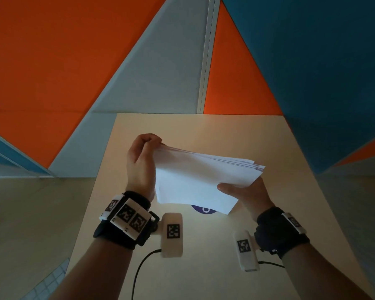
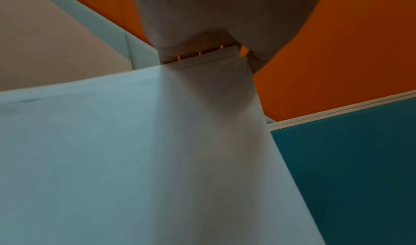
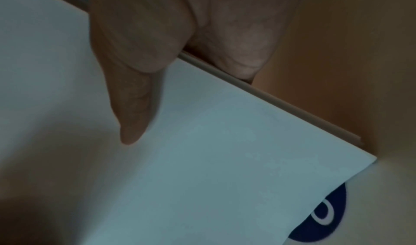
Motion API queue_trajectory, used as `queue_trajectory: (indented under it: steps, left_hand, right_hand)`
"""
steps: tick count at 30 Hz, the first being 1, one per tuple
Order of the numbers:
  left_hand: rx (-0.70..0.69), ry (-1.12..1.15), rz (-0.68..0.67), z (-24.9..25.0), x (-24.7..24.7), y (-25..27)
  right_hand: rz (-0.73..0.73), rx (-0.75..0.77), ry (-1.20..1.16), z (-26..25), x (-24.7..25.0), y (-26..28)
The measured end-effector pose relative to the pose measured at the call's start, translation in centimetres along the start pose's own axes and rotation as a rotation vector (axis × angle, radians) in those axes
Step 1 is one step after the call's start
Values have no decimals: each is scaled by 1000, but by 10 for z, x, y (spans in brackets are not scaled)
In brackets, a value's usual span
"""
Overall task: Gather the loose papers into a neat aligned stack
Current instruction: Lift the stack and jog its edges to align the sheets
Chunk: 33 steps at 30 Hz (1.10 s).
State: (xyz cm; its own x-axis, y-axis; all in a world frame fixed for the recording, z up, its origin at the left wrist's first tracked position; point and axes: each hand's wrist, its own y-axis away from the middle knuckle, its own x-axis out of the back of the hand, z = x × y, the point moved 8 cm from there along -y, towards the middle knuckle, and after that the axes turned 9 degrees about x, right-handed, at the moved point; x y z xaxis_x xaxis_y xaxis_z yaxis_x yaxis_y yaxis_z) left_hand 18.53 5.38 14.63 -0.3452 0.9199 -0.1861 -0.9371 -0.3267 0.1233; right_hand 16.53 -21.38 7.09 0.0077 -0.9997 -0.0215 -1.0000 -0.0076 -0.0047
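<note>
**Paper stack held in both hands above table, edges not yet flush**

Stack of white paper sheets [image 1: 195,180] is held above the beige table [image 1: 258,135], tilted. Left hand [image 1: 141,163] pinches the far-left corner, fingers curled over the top; the left wrist view shows fingertips [image 2: 198,40] clamped on the sheet edges. Right hand [image 1: 247,194] grips the near-right edge, thumb [image 3: 133,106] flat on the top sheet, fingers underneath.

Far-right corner is fanned: several sheet edges show offset in the head view. So gathered, not aligned.

Handling, my read: light, floppy, sheets slide on each other easily. Corner pinch alone lets the stack sag and splay. Better to hold both short edges loosely, stand the stack on the table and tap a long edge, then a short one. Grip too hard and the offsets lock in or the corners crease.

Blue round sticker [image 1: 204,210] on the table sits partly under the stack.
</note>
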Motion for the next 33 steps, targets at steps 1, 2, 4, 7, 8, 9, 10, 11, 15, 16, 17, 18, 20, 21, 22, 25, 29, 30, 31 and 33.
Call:
queue_trajectory:
  steps: [1, 2, 4, 7, 8, 9, 10, 11, 15, 16, 17, 18, 20, 21, 22, 25, 29, 30, 31, 33]
  left_hand:
    - [-1, 6, -4, 0, 0, 1]
    - [-3, 3, -10, -1, 0, 2]
    - [-18, -22, -13, -1, 1, 2]
    - [-46, -58, -13, -1, 0, 1]
    - [-53, -65, -15, 1, 0, 1]
    - [-56, -65, -19, 1, 0, 0]
    - [-52, -46, -26, 0, 1, -1]
    - [-40, -17, -43, -4, 3, -3]
    - [10, -32, -253, -25, 5, -5]
    - [53, -64, -306, -33, 4, -4]
    - [102, -111, -355, -41, 3, -3]
    - [147, -164, -394, -51, 2, -4]
    - [213, -234, -387, -65, 4, -4]
    - [229, -228, -346, -69, 6, -5]
    - [240, -203, -305, -70, 8, -4]
    - [190, -125, -232, -64, 7, -1]
    - [91, -128, -173, -53, 8, 2]
    - [94, -146, -159, -55, 9, 2]
    - [108, -154, -146, -60, 12, 2]
    - [167, -128, -139, -76, 19, 1]
  right_hand:
    - [-5, -4, 3, 1, 0, 1]
    - [-9, -9, 4, 3, -1, 1]
    - [-8, -17, 3, 4, -1, 2]
    - [6, -18, 3, 4, -1, 1]
    - [8, -19, 0, 5, -1, 1]
    - [10, -21, -1, 5, -1, 1]
    - [10, -24, 2, 5, -2, 2]
    - [10, -28, 5, 5, -2, 2]
    - [10, -56, -1, 6, 0, 5]
    - [9, -70, 0, 7, 0, 5]
    - [12, -87, 4, 8, 0, 5]
    - [17, -106, 11, 11, 1, 5]
    - [35, -136, 20, 18, 0, 6]
    - [53, -144, 18, 21, 0, 7]
    - [71, -145, 17, 21, -1, 8]
    - [114, -107, -12, 15, -4, 5]
    - [111, -42, -32, 5, -6, -1]
    - [114, -47, -24, 8, -6, -1]
    - [121, -69, -13, 14, -6, -1]
    - [121, -133, 8, 27, -8, 2]
